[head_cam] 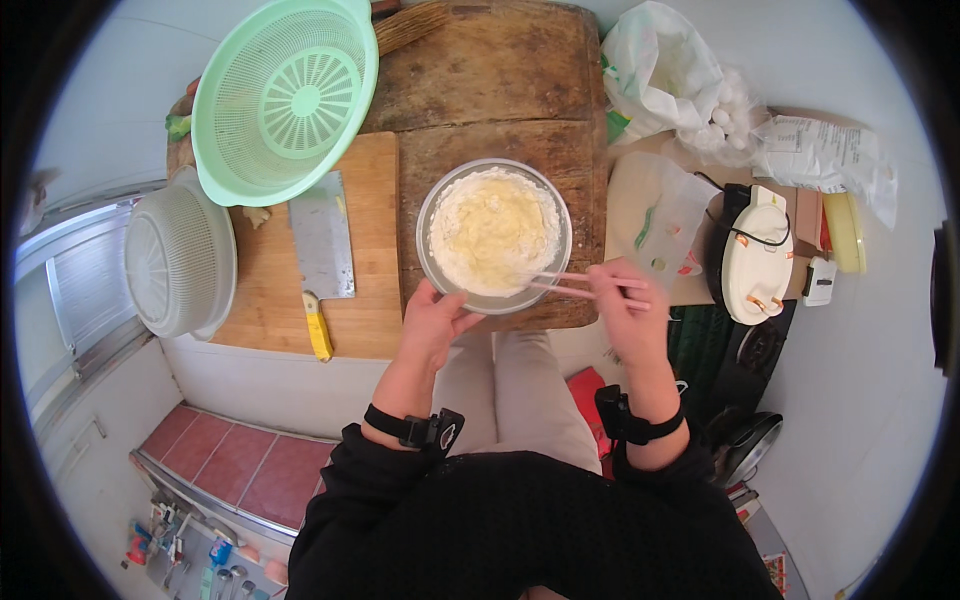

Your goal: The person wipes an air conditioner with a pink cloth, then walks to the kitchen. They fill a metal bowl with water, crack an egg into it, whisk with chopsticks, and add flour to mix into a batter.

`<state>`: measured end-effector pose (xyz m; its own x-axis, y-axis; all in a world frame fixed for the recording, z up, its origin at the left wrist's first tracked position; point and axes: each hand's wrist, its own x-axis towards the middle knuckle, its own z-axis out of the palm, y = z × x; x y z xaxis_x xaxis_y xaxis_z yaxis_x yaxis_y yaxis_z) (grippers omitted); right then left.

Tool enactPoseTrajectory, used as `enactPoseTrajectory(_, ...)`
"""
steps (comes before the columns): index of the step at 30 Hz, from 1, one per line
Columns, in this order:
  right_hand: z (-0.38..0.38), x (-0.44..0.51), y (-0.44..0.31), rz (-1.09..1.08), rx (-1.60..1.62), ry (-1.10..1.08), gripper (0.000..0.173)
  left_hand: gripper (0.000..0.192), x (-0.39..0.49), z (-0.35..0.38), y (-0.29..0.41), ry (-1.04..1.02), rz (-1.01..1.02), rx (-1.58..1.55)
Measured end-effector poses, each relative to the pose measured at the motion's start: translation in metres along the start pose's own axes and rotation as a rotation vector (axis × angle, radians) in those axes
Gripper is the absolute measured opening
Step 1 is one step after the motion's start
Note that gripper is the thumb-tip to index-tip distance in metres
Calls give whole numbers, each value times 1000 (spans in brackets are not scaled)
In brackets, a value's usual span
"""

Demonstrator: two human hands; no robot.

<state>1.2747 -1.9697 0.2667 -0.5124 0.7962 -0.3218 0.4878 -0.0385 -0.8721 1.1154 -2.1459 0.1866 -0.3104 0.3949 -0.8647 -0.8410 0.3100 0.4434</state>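
Note:
A round metal bowl (564,202) stands before me on a worn wooden board. It holds flour (495,225), white around the edge and yellowish and wet-looking in the middle. With thumb and fingers, my left hand (435,321) grips the bowl's near-left rim. Pink chopsticks (574,286) are held in my right hand (634,311), just right of the bowl. Their tips reach over the near-right rim into the flour and look blurred.
To the left, a cleaver (322,240) with a yellow handle lies on a cutting board (375,247). A green colander (304,101) and a whitish strainer basket (176,259) are beyond and beside it. On the right are plastic bags (660,71), eggs (724,116) and a white electric appliance (759,255).

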Motion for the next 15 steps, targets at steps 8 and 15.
enactPoseTrajectory(8, 32, 26, 8, -310, -8, 206, 14, 32, 2, 0, -1, -16, 2, -24)
enactPoseTrajectory(15, 34, 9, 4, -141, 76, -100, 10, 33, 2, 1, 1, 3, -1, -21)
